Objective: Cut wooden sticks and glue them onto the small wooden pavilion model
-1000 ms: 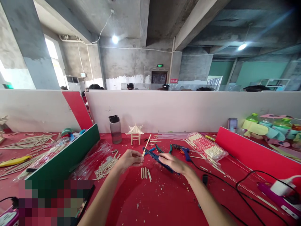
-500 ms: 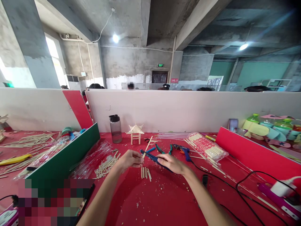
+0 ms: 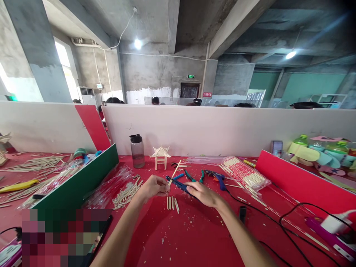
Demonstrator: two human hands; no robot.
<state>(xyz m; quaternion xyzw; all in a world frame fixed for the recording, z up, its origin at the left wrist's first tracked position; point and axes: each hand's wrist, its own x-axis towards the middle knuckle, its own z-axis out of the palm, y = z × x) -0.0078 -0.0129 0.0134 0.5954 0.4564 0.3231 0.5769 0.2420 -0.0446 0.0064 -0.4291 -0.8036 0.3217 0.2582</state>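
My left hand (image 3: pixel 153 186) pinches a thin wooden stick (image 3: pixel 174 172) that slants up and to the right. My right hand (image 3: pixel 202 193) is closed on the handles of blue cutting pliers (image 3: pixel 177 183), whose jaws sit at the lower end of the stick beside my left fingers. Several short cut stick pieces (image 3: pixel 172 203) lie on the red table (image 3: pixel 189 233) just below both hands. A small wooden pavilion model (image 3: pixel 160 156) stands behind them, near the white divider.
A dark bottle (image 3: pixel 137 151) stands left of the model. A blue glue gun (image 3: pixel 215 177), green pliers (image 3: pixel 189 175) and a pack of sticks (image 3: pixel 244 175) lie to the right. Black cables (image 3: pixel 289 218) cross the right side. A green board (image 3: pixel 78 183) and loose sticks (image 3: pixel 125 193) are at the left.
My right hand has brought the blue pliers leftward, closer to the stick in my left hand. The left hand has stayed about where it was.
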